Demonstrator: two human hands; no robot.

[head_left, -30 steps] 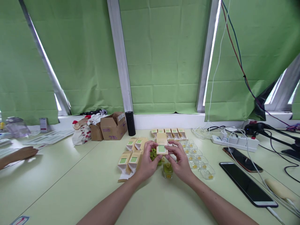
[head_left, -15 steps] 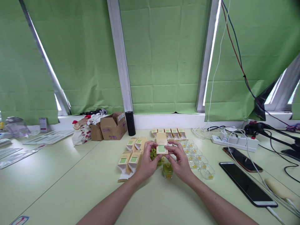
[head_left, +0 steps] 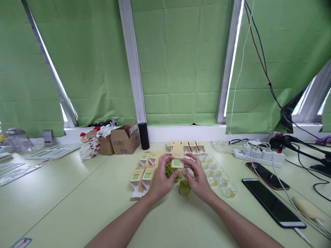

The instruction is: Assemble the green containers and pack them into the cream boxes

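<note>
Head view: gripping a small tan carton [head_left: 177, 159] with a green window between left hand [head_left: 162, 176] and right hand [head_left: 198, 177], fingertips of both clasped on its sides, raised just above the middle of the tabletop [head_left: 77, 206]. Below the right hand, a green-filled clear cup [head_left: 184, 188]. Just left, folded cartons [head_left: 144, 173]. Just right, clear cups [head_left: 218, 174] in a row. Nearer the right edge, a black phone [head_left: 273, 203].

open tabletop [head_left: 64, 203] left, phones [head_left: 273, 203] right
</note>
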